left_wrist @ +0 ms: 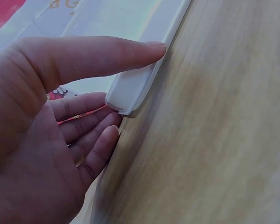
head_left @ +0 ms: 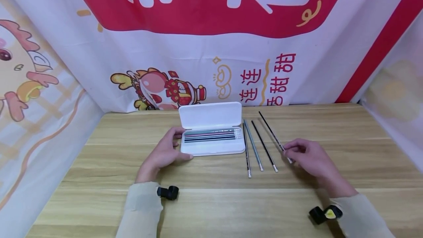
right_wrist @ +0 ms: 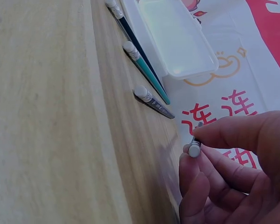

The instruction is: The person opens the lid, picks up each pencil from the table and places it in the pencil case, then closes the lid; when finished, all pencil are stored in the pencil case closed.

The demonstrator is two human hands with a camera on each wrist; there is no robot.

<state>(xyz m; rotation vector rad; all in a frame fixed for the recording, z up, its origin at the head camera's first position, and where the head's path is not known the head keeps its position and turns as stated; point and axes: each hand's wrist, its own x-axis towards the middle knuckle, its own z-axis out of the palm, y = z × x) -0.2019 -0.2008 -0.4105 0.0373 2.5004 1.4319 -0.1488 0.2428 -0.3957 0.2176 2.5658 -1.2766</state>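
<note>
Pinching a black pencil [head_left: 271, 131] just above its white eraser [right_wrist: 194, 150], my right hand [head_left: 308, 157] has thumb and fingertips closed together on the shaft — the rest of the pencil slants away from me to the far left. I can't tell whether its far end touches the worktop [head_left: 231, 208].

My left hand [head_left: 163, 152] is spread wide at the left end of the white case [head_left: 211, 150], the straight thumb laid on its near edge and the fingers reaching to its left side and far corner. The case lies between my hands, close against the left one and well apart from the right, its lid [head_left: 210, 116] raised at the back and a row of pencils [head_left: 211, 136] inside.

Between the case and my right hand lie three loose ones, eraser ends toward me: a dark pencil [head_left: 247, 153] just beside the case, then a blue-green pencil [head_left: 253, 146], then another black pencil [head_left: 264, 146] — nearest my right hand.
</note>
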